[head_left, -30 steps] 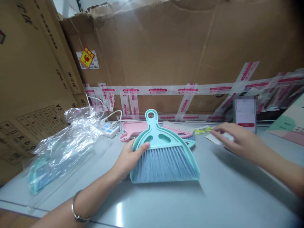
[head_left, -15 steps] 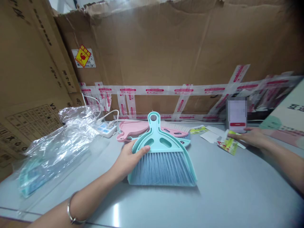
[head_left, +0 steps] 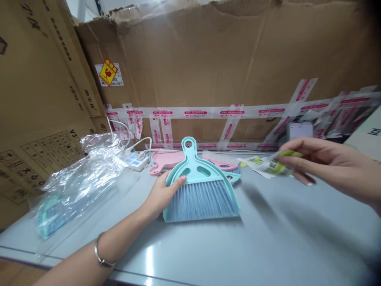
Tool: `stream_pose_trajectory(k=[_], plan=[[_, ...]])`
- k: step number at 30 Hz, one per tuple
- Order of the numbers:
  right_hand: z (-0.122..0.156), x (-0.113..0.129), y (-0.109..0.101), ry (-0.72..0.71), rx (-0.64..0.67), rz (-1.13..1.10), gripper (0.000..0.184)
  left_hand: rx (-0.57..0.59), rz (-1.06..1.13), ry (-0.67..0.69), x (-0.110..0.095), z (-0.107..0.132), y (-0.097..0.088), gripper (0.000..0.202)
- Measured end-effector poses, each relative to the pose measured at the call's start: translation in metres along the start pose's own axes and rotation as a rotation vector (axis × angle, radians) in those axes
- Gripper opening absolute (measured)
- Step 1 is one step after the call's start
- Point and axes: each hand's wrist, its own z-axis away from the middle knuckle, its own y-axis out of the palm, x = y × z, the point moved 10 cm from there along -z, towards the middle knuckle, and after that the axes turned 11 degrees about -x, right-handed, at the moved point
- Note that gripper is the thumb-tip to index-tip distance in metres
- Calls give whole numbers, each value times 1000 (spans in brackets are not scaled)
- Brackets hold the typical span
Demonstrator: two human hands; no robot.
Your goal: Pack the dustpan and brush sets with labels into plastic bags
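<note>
My left hand (head_left: 166,194) grips the left edge of a mint-green dustpan (head_left: 236,198), its thumb on the front. Nested in the dustpan is a matching brush (head_left: 202,200) with blue-grey bristles pointing down toward me. My right hand (head_left: 324,167) pinches a small green-and-white printed packet (head_left: 278,163) between thumb and fingers, above the table; motion blurs it. Behind the mint set lie a pink dustpan (head_left: 166,159) and a pink brush (head_left: 222,162) with pale bristles. Another green packet (head_left: 253,159) and white paper lie just left of the held packet.
A clear plastic bag (head_left: 98,167) with another mint dustpan set (head_left: 52,218) lies on the left of the grey table (head_left: 268,254). A white power strip (head_left: 137,161) with cables sits behind. A phone (head_left: 301,130) leans against the big cardboard box (head_left: 193,59).
My right hand has picked the green packet up off the table and brought it slightly left and up. My left hand keeps its hold on the dustpan, which has tilted slightly.
</note>
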Motion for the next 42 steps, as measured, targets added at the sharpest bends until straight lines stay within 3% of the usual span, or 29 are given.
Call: stream_pose_trajectory(k=[3,5,7,10,15,21,28,30,33,35,36,40,42], plan=[[55,27,61,79,498,-354,31,-10,30,-31,4,-2,-2,46],[90,34,99,154,729,-466,27,-8,63,-39,5,-3,-3,48],[111,26,134,205,825,-442,29,-1,95,-35,6,-4,-2,48],[105,-2,161,205,648,-318,33,-10,119,-30,6,-4,-2,48],[88,-27,158,184,443,-178,28,-11,112,-24,5,-3,0,49],[81,-33,150,211,391,-92,28,32,103,-6,-2,-2,2,51],[78,-31,152,171,408,-156,35,91,86,16,-5,2,7,54],[75,-17,139,76,321,-233,37,95,112,18,-8,2,6,50],[73,3,94,-112,-47,-409,38,54,178,21,-16,2,0,48],[77,-4,82,-60,-174,-536,44,11,256,17,-20,2,-5,50],[80,-12,91,43,-120,-581,47,3,300,19,-20,3,-4,51],[109,-29,155,456,322,-699,46,59,350,26,-20,14,12,51],[114,-28,162,519,325,-765,51,66,301,21,-18,17,18,55]])
